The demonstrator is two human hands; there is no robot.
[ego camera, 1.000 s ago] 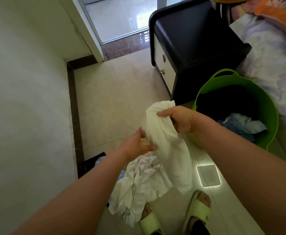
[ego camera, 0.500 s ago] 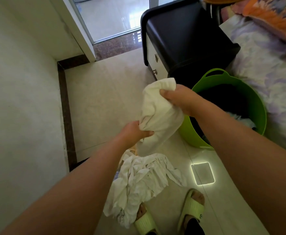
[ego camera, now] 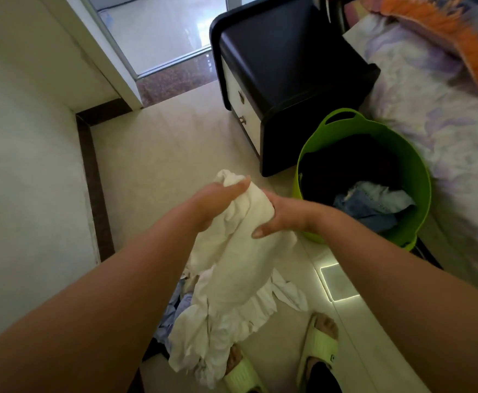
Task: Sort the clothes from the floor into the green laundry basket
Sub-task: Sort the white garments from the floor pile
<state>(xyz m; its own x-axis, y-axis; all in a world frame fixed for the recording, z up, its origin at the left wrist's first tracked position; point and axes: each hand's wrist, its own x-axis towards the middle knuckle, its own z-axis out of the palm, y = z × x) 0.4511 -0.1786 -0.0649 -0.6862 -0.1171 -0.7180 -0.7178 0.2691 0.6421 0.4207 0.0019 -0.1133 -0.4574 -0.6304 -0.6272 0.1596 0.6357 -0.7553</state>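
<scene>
Now gripping white garment (ego camera: 240,262) bunched between left hand (ego camera: 218,202) and right hand (ego camera: 283,215); soft, light, floppy — gathering trailing hem before swinging into green laundry basket (ego camera: 419,177).

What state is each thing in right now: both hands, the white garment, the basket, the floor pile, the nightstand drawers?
Left hand: grip on the white garment's upper end.
Right hand: grip on the same garment.
White garment: bunched, held up, lower end hanging.
Green laundry basket: upright, partly filled with dark and blue clothes.
Floor pile: crumpled, still on floor.
Nightstand drawers: closed.
</scene>
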